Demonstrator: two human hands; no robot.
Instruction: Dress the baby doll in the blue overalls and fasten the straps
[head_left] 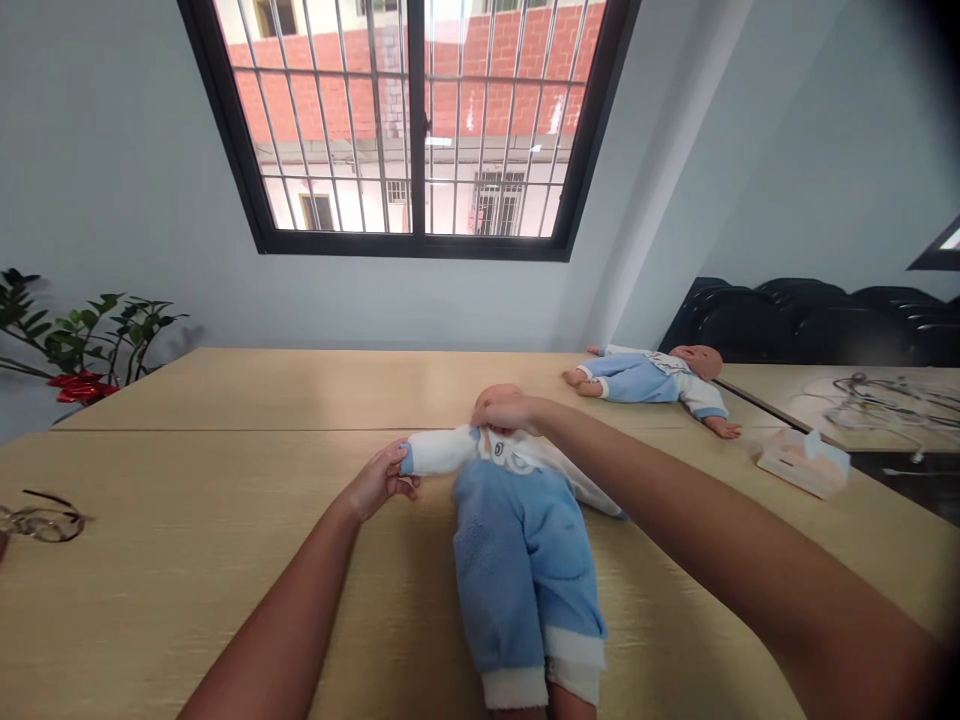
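Observation:
A baby doll (525, 530) in a white top and blue trousers lies on its back on the wooden table (187, 580), its head away from me. My left hand (381, 483) pinches the blue cuff of the white sleeve (442, 451), which is stretched out to the left. At the doll's neck, my right hand (508, 410) has its fingers closed on the top's collar near the shoulder, partly covering the doll's face. The other sleeve lies partly under my right forearm.
A second doll (645, 378) lies at the back right, near a tissue box (804, 462) and tangled cables (892, 400). Glasses (45, 522) rest at the far left. Behind are a potted plant (90, 340), a barred window and black chairs (810, 320).

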